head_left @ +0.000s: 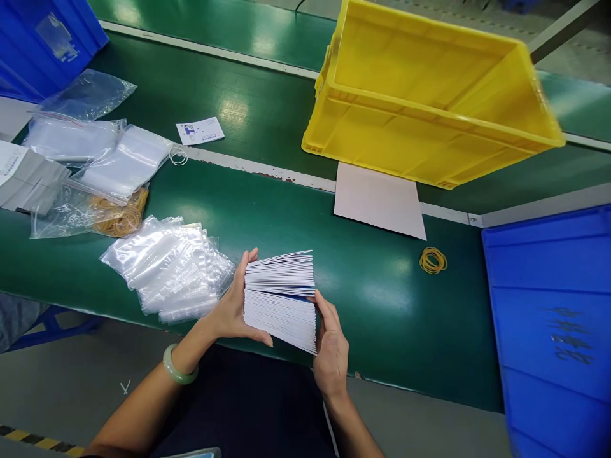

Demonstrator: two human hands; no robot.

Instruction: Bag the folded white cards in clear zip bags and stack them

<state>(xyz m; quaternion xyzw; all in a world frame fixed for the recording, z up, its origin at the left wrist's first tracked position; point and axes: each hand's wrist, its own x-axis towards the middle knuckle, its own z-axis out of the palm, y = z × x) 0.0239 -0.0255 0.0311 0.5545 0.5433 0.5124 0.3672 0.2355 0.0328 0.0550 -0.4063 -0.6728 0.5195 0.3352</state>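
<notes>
A thick stack of white cards is fanned out just above the near edge of the green table. My left hand grips the stack's left end, thumb underneath and fingers on top. My right hand is closed on the stack's right end, fingers pinching its edge. A pale green bangle sits on my left wrist. A heap of small clear zip bags lies just left of my left hand.
An empty yellow crate stands at the back right with a white sheet under its front. Yellow rubber bands lie right of the stack. A blue bin is at the right, another blue bin at the back left, with more bags and a loose card.
</notes>
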